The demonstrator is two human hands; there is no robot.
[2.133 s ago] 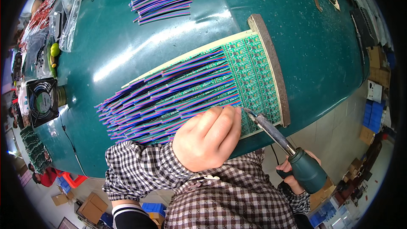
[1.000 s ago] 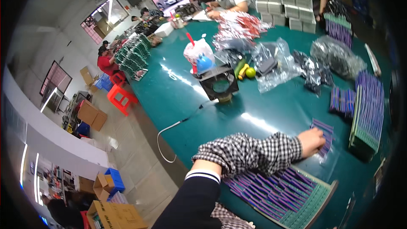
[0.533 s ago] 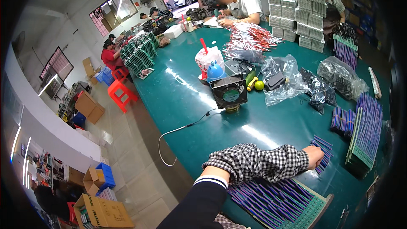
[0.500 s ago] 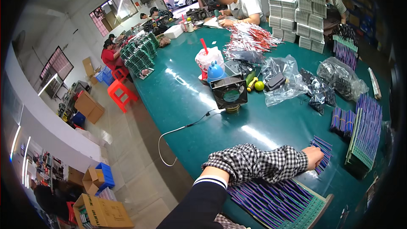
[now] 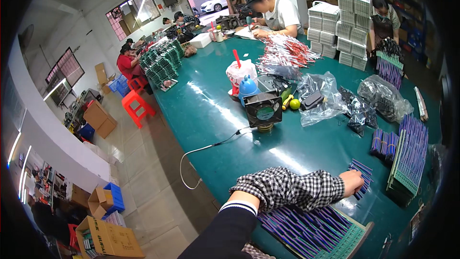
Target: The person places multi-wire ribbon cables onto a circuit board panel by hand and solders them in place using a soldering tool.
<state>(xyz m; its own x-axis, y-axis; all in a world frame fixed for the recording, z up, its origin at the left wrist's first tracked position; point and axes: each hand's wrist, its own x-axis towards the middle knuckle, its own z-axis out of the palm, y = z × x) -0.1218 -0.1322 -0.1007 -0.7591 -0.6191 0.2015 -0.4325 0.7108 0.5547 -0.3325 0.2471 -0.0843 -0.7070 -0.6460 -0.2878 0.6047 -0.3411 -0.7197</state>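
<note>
My left arm, in a dark sleeve with a black-and-white checked oversleeve, reaches across to the right. My left hand (image 5: 352,182) is closed over a small bunch of thin purple-blue sticks (image 5: 362,175) on the table; its fingertips are mostly hidden. Under the forearm lies a panel of similar purple sticks (image 5: 306,230) in rows, with a green gridded edge (image 5: 347,237). Checked cloth shows at the lower edge, but my right hand is not in view.
On the green table (image 5: 215,134) stand a small black fan (image 5: 263,110) with a cable, plastic bags (image 5: 385,93), a stack of purple-stick panels (image 5: 409,156) and tied bundles (image 5: 383,144). White stacks (image 5: 352,29) rise behind. A co-worker (image 5: 282,14) sits across; another person (image 5: 383,19) stands back right.
The view has shifted slightly. My left hand stays at the small bunch of sticks, which looks little moved. At the back right, the standing person has come further into sight.
</note>
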